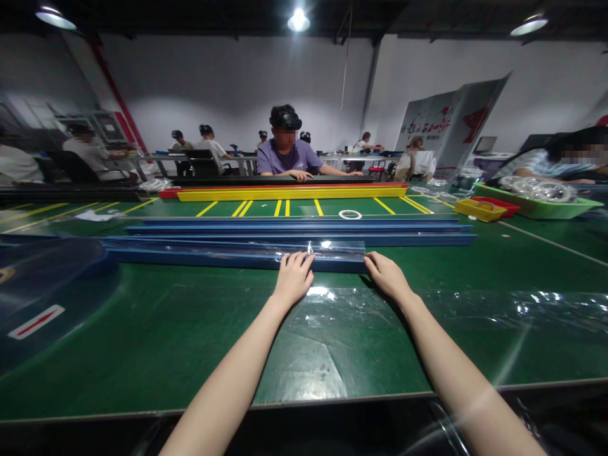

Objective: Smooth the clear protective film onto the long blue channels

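Note:
A long blue plastic channel strip (237, 258) lies crosswise on the green table, with clear plastic film (332, 247) along its top. My left hand (294, 275) rests on the film and the strip, its fingers spread. At the strip's right end, my right hand (386, 273) is closed, with thumb and fingertips at the corner; exactly how they grip is partly hidden. Nearer to me, another length of clear film (351, 308) stretches to the right across the tabletop. A large roll of dark blue-tinted film (52, 285) with a red-and-white label sits at the left.
More blue strips (304, 229) lie just beyond, then a white ring (350, 215), yellow strips (289, 194) and red ones. At the right are a green tray (565, 208) of clear rolls and a small yellow tray (479, 210). A co-worker (287, 155) sits opposite; others work around.

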